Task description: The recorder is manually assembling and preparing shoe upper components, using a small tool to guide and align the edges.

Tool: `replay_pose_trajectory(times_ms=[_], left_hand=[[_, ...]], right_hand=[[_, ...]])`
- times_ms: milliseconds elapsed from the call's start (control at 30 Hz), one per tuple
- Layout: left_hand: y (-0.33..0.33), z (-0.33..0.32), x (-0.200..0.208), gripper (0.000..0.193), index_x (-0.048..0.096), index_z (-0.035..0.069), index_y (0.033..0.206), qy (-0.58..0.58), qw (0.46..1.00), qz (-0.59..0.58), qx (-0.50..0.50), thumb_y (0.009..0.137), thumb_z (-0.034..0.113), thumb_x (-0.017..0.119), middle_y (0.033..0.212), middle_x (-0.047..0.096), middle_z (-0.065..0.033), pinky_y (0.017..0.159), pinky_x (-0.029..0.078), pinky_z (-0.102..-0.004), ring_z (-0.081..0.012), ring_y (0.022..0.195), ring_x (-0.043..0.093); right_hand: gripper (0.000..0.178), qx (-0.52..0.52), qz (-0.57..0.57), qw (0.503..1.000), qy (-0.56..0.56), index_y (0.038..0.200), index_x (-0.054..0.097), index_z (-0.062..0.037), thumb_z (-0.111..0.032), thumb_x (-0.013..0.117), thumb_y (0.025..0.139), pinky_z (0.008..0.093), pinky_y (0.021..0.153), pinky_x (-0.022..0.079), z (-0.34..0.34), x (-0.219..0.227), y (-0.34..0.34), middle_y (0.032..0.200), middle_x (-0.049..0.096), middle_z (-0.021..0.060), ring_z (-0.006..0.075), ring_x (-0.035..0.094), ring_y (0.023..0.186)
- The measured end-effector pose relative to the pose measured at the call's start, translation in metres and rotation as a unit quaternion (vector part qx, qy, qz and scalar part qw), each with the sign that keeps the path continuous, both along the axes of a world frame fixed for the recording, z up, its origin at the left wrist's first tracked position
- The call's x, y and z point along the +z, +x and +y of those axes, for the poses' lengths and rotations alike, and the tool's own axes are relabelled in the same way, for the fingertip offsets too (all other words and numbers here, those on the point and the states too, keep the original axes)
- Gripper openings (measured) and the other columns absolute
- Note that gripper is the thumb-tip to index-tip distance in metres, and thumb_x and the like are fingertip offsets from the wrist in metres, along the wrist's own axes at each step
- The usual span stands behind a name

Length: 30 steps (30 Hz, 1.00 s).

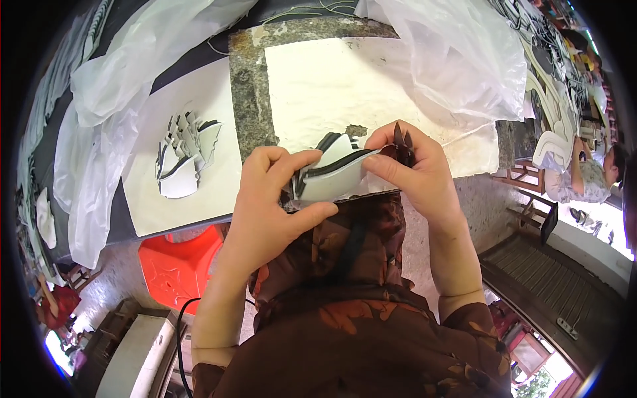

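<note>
My left hand [269,199] grips a small stack of white cut pieces with black edging [332,176], thumb below and fingers curled over the top. My right hand [408,169] pinches the right end of the same stack and also holds a small dark-handled cutter [403,142] whose tips stick up above the fingers. Both hands are just above the near edge of a white sheet [345,86] lying on a stone slab [249,86].
A pile of similar white pieces [184,156] sits on a white board [166,199] to the left. Clear plastic bags [458,53] lie at the back. A red stool [179,268] stands below. Another person [587,176] sits far right.
</note>
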<state>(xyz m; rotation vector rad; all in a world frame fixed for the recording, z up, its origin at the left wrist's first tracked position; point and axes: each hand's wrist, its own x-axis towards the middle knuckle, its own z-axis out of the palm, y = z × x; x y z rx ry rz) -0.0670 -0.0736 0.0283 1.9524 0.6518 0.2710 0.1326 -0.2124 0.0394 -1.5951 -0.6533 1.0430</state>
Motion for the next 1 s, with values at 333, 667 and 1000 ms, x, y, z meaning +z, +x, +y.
replay_pose_trajectory(times_ms=[333, 667, 1000], left_hand=[[0.012, 0.008, 0.016, 0.03, 0.075, 0.005, 0.107, -0.044, 0.999, -0.02, 0.009, 0.083, 0.02, 0.083, 0.09, 0.059, -0.0052, 0.077, 0.046, -0.0299, -0.019, 0.087, 0.057], [0.008, 0.017, 0.022, 0.017, 0.073, 0.0, 0.101, -0.363, 0.931, 0.003, 0.049, 0.096, 0.016, 0.073, 0.088, 0.067, 0.0013, 0.067, 0.045, -0.0223, -0.006, 0.073, 0.055], [0.013, 0.027, 0.014, 0.012, 0.068, 0.003, 0.097, -0.565, 0.825, -0.013, -0.017, 0.093, 0.013, 0.072, 0.087, 0.065, 0.0014, 0.067, 0.049, -0.0219, -0.0073, 0.073, 0.06]], right_hand=[[0.014, 0.014, 0.056, 0.998, 0.017, 0.102, 0.068, -0.0037, -0.009, 0.076, 0.092, 0.0203, 0.071, 0.044, 0.007, 0.014, 0.0, 0.087, 0.064, -0.0044, 0.0026, 0.056, 0.08], [0.017, -0.034, 0.016, 0.999, 0.033, 0.106, 0.07, 0.0007, -0.001, 0.076, 0.091, 0.0244, 0.084, 0.052, 0.008, 0.002, -0.007, 0.098, 0.072, 0.003, 0.0089, 0.066, 0.091], [0.019, -0.039, 0.028, 0.995, 0.084, 0.102, 0.07, 0.0007, -0.005, 0.08, 0.087, 0.0236, 0.08, 0.052, 0.004, -0.006, -0.008, 0.093, 0.07, 0.0007, 0.0068, 0.062, 0.086]])
